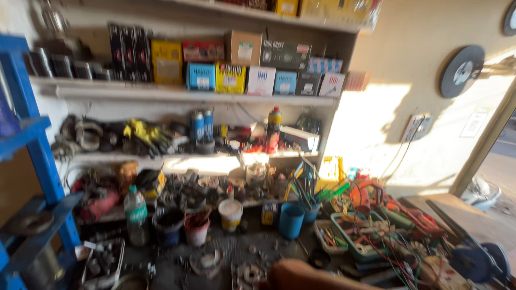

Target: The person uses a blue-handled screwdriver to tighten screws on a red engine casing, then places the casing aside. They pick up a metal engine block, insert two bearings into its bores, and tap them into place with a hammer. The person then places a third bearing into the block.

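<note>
- Head view: your forearm shows as a blurred tan shape at the bottom edge, over the cluttered workbench. Neither hand is in view, so you cannot tell how your fingers stand.
- Nearest to your arm, just left of it, lies a round metal part, and a small black ring sits just to its right.
- Behind these stands a blue cup, upright, with a second blue cup holding tools just beside it on the right.
- Left of the cups you have a white tub, a red-and-white pot and a dark bucket in a row, then a clear bottle with a green label, upright.
- To your right, a green tray holds wires and small parts; an orange tool lies behind it.
- Above, the shelves carry boxes and spray cans; a blue rack stands at far left.
- A dark disc hangs on the sunlit wall.
</note>
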